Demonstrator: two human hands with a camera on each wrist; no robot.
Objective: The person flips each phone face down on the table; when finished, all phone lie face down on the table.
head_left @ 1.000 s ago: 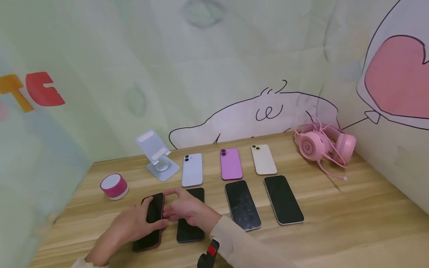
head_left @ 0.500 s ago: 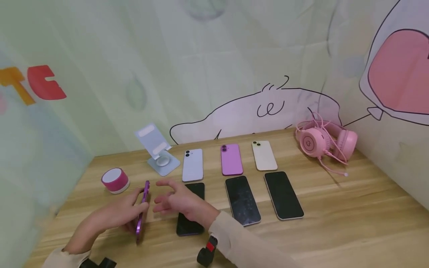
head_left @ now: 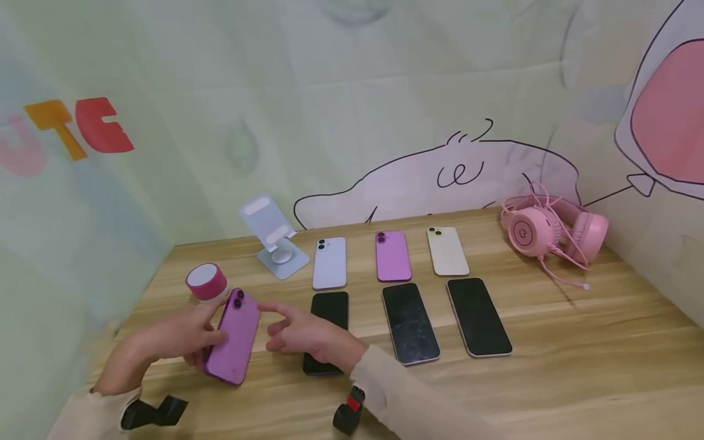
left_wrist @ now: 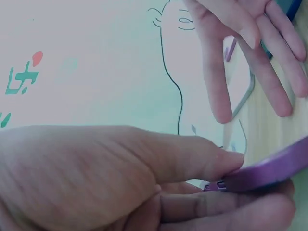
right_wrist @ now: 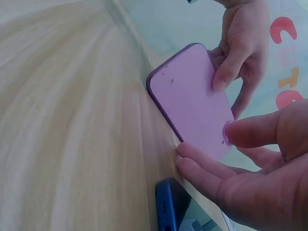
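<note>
Presently the left hand [head_left: 165,342] holds a purple phone [head_left: 233,336] back-side up, thumb across its rear panel and fingers curled under the edge — a firm grip, with the phone's lower end down near the wooden table [head_left: 577,366] and its camera end raised. The right hand [head_left: 299,335] hovers just beside the phone with fingers loosely extended and holding nothing; from the right wrist view its fingertips [right_wrist: 226,134] sit close to the phone's rear panel, though contact cannot be confirmed.

Behind it lies a dark phone [head_left: 328,330] screen-up, first in a near row with two more black-screened phones [head_left: 409,322] [head_left: 478,316]. A far row lies back-up: a pale blue phone [head_left: 330,263], a magenta phone [head_left: 393,256] and a cream phone [head_left: 448,251].

Assessment: the step in hand appears to be turning the purple phone over and setting it down at the left end of the layout. The next move would call for lowering it flat — clear of the dark phone, square with the rows.
</note>
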